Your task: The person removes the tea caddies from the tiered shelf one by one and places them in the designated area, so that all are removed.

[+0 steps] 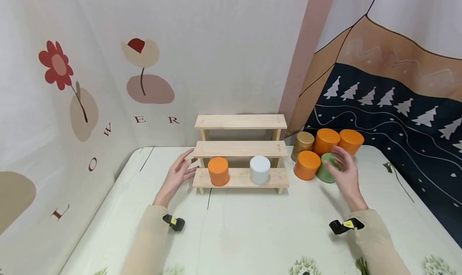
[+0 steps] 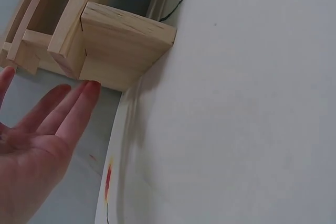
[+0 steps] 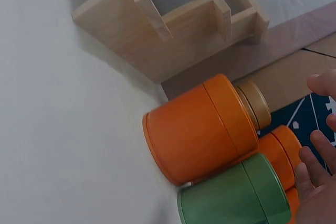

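Observation:
A three-tier wooden shelf [image 1: 240, 149] stands against the back wall. Its lowest tier carries an orange tin [image 1: 218, 171] at the left and a white tin [image 1: 260, 170] at the right. My left hand [image 1: 176, 175] is at the shelf's left end, its relaxed fingers close by the wood and holding nothing. Over a green tin [image 3: 231, 192] to the right of the shelf hovers my right hand [image 1: 345, 174], fingers spread and thumb apart, with nothing gripped. Part of the green tin is hidden behind that hand in the head view.
Close around the green tin stand a gold tin [image 1: 302, 144] and several orange ones, the front one [image 1: 306, 165] beside it. A patterned cloth [image 1: 231, 231] covers the table. Printed fabric [image 1: 223, 58] hangs behind and at both sides.

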Demonstrator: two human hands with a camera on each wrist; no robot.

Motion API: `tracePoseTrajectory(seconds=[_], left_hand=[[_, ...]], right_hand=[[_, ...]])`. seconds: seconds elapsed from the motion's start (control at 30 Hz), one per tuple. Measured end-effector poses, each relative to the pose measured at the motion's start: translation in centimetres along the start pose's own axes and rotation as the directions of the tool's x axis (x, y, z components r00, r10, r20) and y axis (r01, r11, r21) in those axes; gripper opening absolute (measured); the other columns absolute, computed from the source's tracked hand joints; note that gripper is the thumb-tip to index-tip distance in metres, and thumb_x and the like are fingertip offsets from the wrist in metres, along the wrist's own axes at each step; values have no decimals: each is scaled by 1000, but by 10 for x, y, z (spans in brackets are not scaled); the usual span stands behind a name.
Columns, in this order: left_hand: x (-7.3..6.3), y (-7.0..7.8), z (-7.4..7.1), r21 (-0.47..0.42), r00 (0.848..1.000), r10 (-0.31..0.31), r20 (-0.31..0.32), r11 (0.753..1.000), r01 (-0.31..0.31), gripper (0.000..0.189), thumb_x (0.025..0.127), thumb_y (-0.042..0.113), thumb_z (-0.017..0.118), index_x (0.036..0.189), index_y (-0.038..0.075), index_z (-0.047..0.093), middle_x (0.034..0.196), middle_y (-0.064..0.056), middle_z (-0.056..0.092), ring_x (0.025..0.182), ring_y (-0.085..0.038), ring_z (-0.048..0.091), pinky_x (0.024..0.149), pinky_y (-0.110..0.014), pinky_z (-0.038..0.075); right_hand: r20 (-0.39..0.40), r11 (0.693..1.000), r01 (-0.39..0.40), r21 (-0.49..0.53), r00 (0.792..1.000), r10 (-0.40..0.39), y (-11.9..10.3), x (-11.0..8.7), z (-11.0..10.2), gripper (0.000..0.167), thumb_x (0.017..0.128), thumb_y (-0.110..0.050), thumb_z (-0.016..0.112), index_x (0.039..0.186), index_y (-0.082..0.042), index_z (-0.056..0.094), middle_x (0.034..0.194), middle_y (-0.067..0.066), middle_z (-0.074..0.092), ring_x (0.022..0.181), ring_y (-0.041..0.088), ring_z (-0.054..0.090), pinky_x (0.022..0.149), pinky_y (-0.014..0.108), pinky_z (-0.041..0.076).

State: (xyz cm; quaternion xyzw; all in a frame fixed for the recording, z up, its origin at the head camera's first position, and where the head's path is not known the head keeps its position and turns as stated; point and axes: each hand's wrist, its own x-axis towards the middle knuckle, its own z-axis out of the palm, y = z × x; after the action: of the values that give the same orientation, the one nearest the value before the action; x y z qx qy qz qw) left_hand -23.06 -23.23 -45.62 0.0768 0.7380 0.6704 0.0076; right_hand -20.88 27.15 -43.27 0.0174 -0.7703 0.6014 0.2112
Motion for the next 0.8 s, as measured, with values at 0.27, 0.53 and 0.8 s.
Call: tracePoseTrajectory(seconds=[0.27, 0.53, 0.8], left_hand=[[-10, -2, -9, -32, 1000, 5, 12, 999, -5, 50, 105, 27, 43, 152, 13, 30, 139, -30, 42, 110, -42, 59, 89, -40, 51], [-19, -2, -15, -27, 999, -11, 53, 1000, 13, 49, 105, 23, 44, 151, 11, 31, 135, -33, 44, 105, -37, 63, 88, -38, 52], [-27, -7, -21, 57, 990, -53, 134, 997, 46, 54, 104, 28, 46, 153, 13, 29, 126, -31, 50, 105, -33, 64, 85, -39, 54]], right_hand=[[39, 994, 2, 113, 999, -7, -12, -1, 14, 54, 92, -6, 65, 142, -5, 44, 138, 12, 47, 122, 17, 44, 100, 20, 39], [95, 987, 40, 156, 994, -55, -24, -1, 33, 48, 94, -8, 64, 138, -2, 46, 137, 15, 47, 120, 24, 45, 95, 15, 41], [180, 984, 88, 153, 977, -115, -40, 2, 55, 47, 93, -3, 64, 136, 2, 46, 133, 19, 49, 119, 26, 47, 100, 20, 39]])
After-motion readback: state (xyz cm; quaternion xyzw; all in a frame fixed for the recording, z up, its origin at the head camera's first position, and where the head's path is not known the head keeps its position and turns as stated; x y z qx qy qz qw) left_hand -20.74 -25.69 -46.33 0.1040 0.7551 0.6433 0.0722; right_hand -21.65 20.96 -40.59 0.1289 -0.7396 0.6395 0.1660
